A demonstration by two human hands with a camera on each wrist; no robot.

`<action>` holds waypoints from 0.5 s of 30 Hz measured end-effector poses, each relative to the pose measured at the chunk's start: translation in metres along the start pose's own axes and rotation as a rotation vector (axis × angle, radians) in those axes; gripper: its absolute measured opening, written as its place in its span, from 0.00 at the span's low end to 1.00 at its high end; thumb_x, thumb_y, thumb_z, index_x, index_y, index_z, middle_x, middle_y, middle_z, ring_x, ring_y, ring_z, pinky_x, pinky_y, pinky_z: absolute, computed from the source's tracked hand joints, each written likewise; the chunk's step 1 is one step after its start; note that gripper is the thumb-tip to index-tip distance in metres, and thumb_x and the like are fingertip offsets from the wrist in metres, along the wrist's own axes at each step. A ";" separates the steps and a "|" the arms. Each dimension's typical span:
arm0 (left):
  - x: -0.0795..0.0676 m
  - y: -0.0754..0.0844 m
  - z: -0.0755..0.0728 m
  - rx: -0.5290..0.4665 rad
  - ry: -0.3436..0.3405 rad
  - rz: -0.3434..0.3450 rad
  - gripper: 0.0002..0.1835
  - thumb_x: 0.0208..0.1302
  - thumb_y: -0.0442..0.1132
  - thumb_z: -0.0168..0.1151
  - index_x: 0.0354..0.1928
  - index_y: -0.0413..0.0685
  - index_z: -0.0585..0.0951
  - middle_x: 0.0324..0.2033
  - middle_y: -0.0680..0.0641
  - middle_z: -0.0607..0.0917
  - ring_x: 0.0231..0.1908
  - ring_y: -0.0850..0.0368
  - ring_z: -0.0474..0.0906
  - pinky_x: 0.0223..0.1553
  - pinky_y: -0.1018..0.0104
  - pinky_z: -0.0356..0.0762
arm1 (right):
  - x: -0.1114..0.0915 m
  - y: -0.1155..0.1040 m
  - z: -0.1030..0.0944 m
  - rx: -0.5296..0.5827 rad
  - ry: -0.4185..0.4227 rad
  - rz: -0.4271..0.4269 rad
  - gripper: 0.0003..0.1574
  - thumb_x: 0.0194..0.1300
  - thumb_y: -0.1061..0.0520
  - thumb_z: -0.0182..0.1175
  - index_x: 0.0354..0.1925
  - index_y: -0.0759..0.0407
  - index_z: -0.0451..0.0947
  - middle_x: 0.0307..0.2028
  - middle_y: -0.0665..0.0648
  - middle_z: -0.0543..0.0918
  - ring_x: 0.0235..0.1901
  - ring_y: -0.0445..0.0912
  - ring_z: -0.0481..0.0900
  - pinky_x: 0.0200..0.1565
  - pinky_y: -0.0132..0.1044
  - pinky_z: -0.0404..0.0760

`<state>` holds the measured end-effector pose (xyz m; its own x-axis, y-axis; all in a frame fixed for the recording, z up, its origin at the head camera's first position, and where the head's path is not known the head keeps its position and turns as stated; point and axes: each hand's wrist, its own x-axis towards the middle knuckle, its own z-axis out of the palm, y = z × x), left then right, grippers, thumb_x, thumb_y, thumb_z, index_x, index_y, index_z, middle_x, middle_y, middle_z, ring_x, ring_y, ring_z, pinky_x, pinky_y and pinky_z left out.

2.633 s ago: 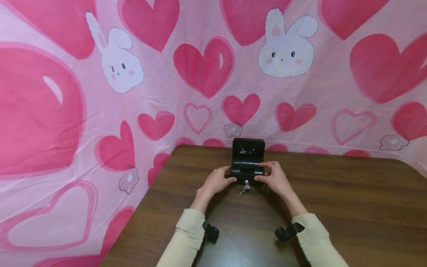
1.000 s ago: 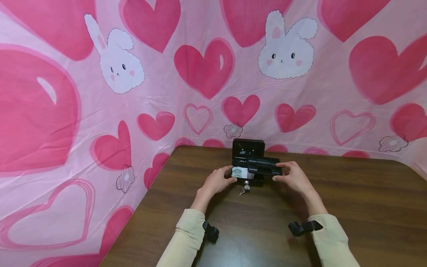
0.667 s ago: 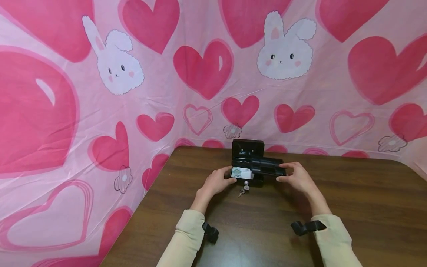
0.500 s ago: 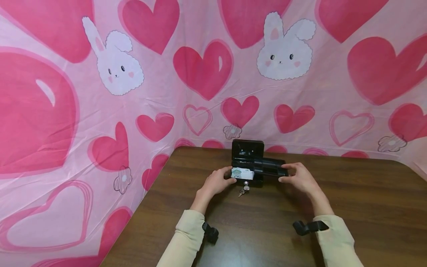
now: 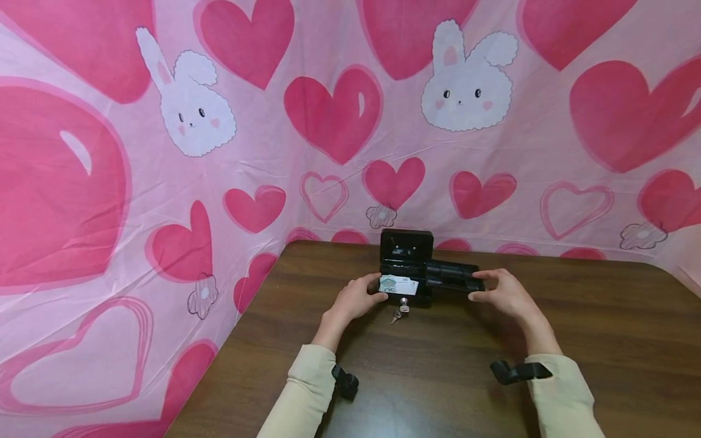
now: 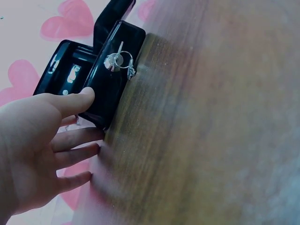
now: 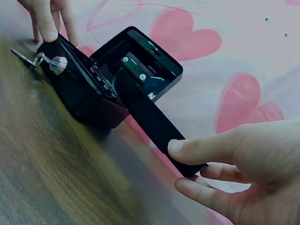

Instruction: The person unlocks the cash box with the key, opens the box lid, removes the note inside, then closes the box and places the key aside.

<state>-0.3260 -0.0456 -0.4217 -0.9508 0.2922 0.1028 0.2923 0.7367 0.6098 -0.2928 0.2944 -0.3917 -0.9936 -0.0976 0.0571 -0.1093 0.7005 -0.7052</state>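
Note:
A black cash box (image 5: 420,300) stands on the table with its lid (image 5: 416,241) raised. My left hand (image 5: 355,297) holds the box by its left end; the left wrist view shows the thumb (image 6: 77,101) on the front corner, fingers round the side. My right hand (image 5: 508,297) pinches the right end of a black tray (image 5: 451,275), thumb on top and fingers beneath. That tray is tilted, its left end over the box, the rest out past the right side. Banknotes (image 5: 398,285) lie uncovered in the box. Keys (image 5: 397,316) hang from the front lock (image 7: 59,64).
The dark wooden table (image 5: 427,377) spreads out in front and to the right. Right behind its far edge hangs a pink cloth (image 5: 328,201) with hearts and rabbits. A black camera mount is strapped on each wrist.
My right hand has lifted the tray off the box and drawn it rightward, uncovering the banknotes. The left hand has stayed on the box's left end.

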 end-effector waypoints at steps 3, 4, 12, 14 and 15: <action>0.000 -0.001 0.000 0.002 0.007 0.006 0.32 0.66 0.54 0.64 0.69 0.54 0.72 0.55 0.45 0.85 0.57 0.48 0.80 0.57 0.45 0.75 | -0.001 0.001 -0.001 0.002 -0.007 0.002 0.39 0.60 0.51 0.70 0.63 0.70 0.71 0.66 0.78 0.62 0.65 0.72 0.59 0.62 0.70 0.61; 0.000 -0.001 0.000 0.002 0.007 0.006 0.32 0.65 0.54 0.65 0.69 0.54 0.72 0.55 0.45 0.85 0.57 0.48 0.80 0.56 0.45 0.75 | -0.001 0.002 -0.002 -0.001 -0.008 0.003 0.40 0.60 0.51 0.70 0.64 0.70 0.71 0.66 0.78 0.62 0.65 0.72 0.59 0.62 0.70 0.61; -0.001 -0.002 -0.001 0.012 0.007 0.008 0.32 0.66 0.54 0.64 0.69 0.54 0.72 0.56 0.45 0.85 0.57 0.48 0.80 0.57 0.46 0.75 | -0.006 0.006 -0.008 0.013 -0.030 0.058 0.43 0.61 0.48 0.69 0.66 0.69 0.68 0.68 0.79 0.58 0.67 0.74 0.55 0.62 0.72 0.58; -0.001 -0.002 -0.001 0.013 0.007 0.010 0.32 0.66 0.54 0.64 0.70 0.54 0.72 0.56 0.45 0.85 0.57 0.48 0.80 0.57 0.46 0.75 | -0.005 0.008 -0.008 0.023 -0.033 0.077 0.43 0.61 0.48 0.69 0.66 0.69 0.68 0.69 0.79 0.57 0.67 0.74 0.54 0.63 0.72 0.56; -0.001 -0.002 -0.001 0.011 0.006 0.012 0.32 0.66 0.54 0.64 0.70 0.54 0.72 0.56 0.44 0.85 0.57 0.48 0.80 0.57 0.46 0.75 | -0.005 0.008 -0.008 0.026 -0.034 0.083 0.43 0.61 0.48 0.69 0.66 0.69 0.68 0.69 0.79 0.57 0.68 0.74 0.53 0.63 0.72 0.56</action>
<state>-0.3255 -0.0480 -0.4222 -0.9477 0.2977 0.1146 0.3050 0.7399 0.5996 -0.2890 0.3062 -0.3923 -0.9976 -0.0642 -0.0258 -0.0256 0.6887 -0.7246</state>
